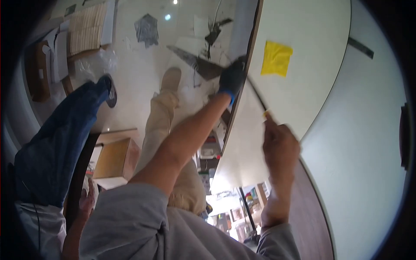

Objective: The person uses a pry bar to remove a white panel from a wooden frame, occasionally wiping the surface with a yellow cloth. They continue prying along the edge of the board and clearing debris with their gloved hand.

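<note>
White panel (303,26) edge in gloved left hand (232,77); pencil (266,114) in right hand (280,145) just beside.

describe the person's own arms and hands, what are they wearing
The left hand wears a dark glove with a blue cuff; the right hand is ungloved. Both forearms are uncovered, and light grey sleeves start further up each arm. No watch, rings or markings show.
</note>
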### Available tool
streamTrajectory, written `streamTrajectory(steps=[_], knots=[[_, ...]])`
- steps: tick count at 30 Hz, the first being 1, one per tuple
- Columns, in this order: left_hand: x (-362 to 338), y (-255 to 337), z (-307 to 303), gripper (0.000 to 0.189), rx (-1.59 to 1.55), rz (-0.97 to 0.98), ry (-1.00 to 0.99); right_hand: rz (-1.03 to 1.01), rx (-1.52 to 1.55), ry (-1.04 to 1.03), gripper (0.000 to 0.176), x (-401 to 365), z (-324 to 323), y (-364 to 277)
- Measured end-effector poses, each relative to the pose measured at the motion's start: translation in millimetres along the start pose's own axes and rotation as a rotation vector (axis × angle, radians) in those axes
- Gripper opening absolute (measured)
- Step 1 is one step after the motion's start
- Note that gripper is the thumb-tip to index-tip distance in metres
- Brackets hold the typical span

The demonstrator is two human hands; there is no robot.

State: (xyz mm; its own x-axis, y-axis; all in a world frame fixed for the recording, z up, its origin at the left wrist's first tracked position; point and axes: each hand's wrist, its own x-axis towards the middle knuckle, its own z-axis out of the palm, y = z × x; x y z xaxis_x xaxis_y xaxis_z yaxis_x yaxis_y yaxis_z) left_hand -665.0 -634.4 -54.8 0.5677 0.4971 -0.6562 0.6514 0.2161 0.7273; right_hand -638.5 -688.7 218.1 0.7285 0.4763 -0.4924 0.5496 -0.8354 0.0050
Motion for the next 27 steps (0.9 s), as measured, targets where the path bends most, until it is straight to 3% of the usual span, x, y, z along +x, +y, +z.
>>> streamTrajectory(steps=[1, 2, 4, 6, 9, 10, 11, 14, 15, 17, 19, 22, 25, 27], knots=[[2, 25, -10, 0.039, -0.192, -0.056, -0.045, 0.042, 0.053, 0.056, 0.024, -5, -11, 1], [-2, 33, -11, 0.037, -0.326, 0.096, 0.032, 0.049, 0.099, 0.056, 0.025, -14, -7, 7], [-40, -25, -1, 0.036, -0.169, 0.006, 0.009, -0.073, -0.05, 0.003, 0.027, -44, 47, 19], [-72, -79, 13, 0.036, 0.005, -0.043, -0.035, -0.037, -0.038, -0.197, 0.025, -73, 82, 17], [-100, -113, 24, 0.031, 0.12, -0.095, -0.088, -0.04, -0.028, -0.148, 0.025, -96, 62, 19], [-97, -83, 14, 0.029, 0.295, 0.209, -0.134, -0.032, -0.028, -0.112, 0.025, -102, 46, 18], [-99, -39, -3, 0.026, 0.079, 0.106, -0.089, -0.007, 0.046, -0.037, 0.025, -107, 33, 18], [-126, -84, 27, 0.03, -0.033, 0.225, 0.156, 0.01, 0.028, -0.035, 0.025, -144, 71, 29], [-147, -123, 34, 0.033, 0.235, 0.096, 0.086, -0.008, 0.026, -0.136, 0.026, -160, 96, 33], [-189, -159, 32, 0.039, 0.074, 0.006, -0.053, 0.032, -0.017, -0.248, 0.025, -177, 108, 33], [-183, -154, 29, 0.039, 0.358, 0.047, -0.118, 0.016, -0.033, -0.204, 0.025, -174, 94, 28], [-180, -44, -6, 0.037, -0.102, -0.218, -0.134, 0.025, 0.06, -0.05, 0.027, -182, 56, 24], [-187, -154, 26, 0.036, 0.345, 0.31, 0.089, -0.009, 0.054, -0.13, 0.029, -210, 127, 39], [-209, -211, 11, 0.036, 0.592, 0.248, -0.185, -0.007, 0.052, -0.248, 0.028, -236, 162, 44]])
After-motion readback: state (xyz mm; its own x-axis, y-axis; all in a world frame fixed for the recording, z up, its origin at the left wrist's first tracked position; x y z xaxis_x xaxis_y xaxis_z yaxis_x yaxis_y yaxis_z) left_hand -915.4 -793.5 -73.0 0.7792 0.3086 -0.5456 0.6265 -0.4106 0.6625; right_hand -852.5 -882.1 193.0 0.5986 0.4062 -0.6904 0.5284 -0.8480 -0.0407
